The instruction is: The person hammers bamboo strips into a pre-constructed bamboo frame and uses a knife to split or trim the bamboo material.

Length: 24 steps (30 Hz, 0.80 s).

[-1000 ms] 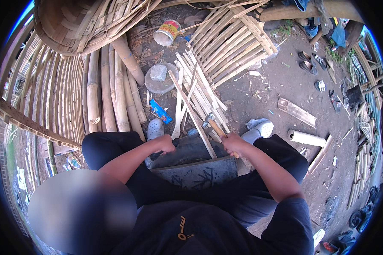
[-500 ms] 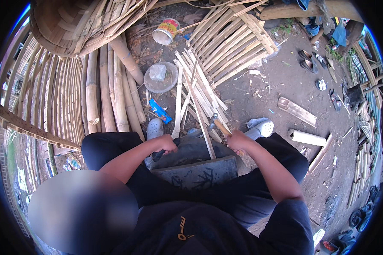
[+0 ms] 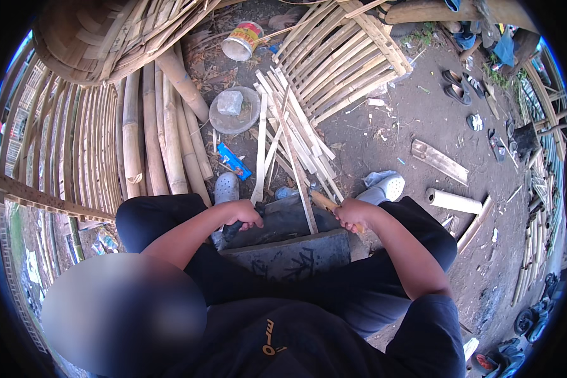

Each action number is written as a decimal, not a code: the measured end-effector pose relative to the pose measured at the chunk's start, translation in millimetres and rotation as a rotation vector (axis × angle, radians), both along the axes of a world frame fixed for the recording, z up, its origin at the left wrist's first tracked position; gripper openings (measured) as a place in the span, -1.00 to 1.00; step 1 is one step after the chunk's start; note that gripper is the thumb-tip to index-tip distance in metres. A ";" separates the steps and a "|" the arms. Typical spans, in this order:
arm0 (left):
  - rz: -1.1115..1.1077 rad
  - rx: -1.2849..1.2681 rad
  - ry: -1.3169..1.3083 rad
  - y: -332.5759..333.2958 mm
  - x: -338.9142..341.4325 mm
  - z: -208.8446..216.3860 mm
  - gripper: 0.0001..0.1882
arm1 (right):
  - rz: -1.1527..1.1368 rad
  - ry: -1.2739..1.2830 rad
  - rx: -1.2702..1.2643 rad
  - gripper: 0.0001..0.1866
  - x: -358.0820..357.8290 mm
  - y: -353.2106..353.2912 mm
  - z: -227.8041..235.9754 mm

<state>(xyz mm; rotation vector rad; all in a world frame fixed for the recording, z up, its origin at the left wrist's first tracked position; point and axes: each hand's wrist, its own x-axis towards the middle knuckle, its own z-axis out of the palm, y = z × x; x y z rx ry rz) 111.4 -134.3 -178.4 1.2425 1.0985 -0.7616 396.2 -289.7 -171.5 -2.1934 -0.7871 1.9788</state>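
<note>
My left hand [image 3: 249, 216] is closed round the black handle of a tool [image 3: 232, 230]; its working end is hard to make out. In my right hand [image 3: 354, 213] is the wooden handle of a hammer [image 3: 323, 201], tilted toward the upper left, its head not clearly visible. Between my knees sits a dark grey block [image 3: 286, 253] with black marks on its near face. One thin bamboo strip [image 3: 305, 208] reaches down to the block's upper edge, between my hands. Beyond it lies a loose pile of split bamboo strips [image 3: 309, 142].
A slatted bamboo panel [image 3: 340, 63] lies beyond the pile. To the left are bamboo poles [image 3: 164, 138], a round lid with a stone [image 3: 230, 103], a blue packet [image 3: 234, 162] and a tin can [image 3: 242, 41]. Bamboo offcuts [image 3: 441, 162] and sandals [image 3: 457, 88] lie on the right.
The hammer has tipped lower toward the block, and its metal head, seen before, no longer shows clearly. My left hand stays nearly where it was. The whole view has shifted slightly.
</note>
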 end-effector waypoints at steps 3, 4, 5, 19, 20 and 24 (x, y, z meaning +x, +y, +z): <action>0.058 -0.061 -0.014 3.1 1.2 6.8 -0.78 | -0.088 0.108 -0.061 -0.74 -3.0 4.8 13.2; 0.073 -0.061 -0.016 3.9 2.5 10.3 -0.77 | -0.098 0.117 -0.062 -0.75 -1.9 5.7 14.7; 0.087 -0.060 -0.018 5.1 4.0 11.8 -0.77 | -0.108 0.126 -0.063 -0.75 -0.7 6.7 15.7; 0.296 -0.203 -0.073 27.0 20.5 20.1 -0.79 | -0.283 0.221 -0.029 -0.77 2.9 37.8 53.7; 0.302 -0.201 -0.064 26.8 21.7 20.2 -0.79 | -0.278 0.208 -0.024 -0.77 2.3 37.4 51.1; 0.317 -0.198 -0.068 28.5 27.8 17.9 -0.79 | -0.289 0.196 0.002 -0.77 3.3 41.0 44.0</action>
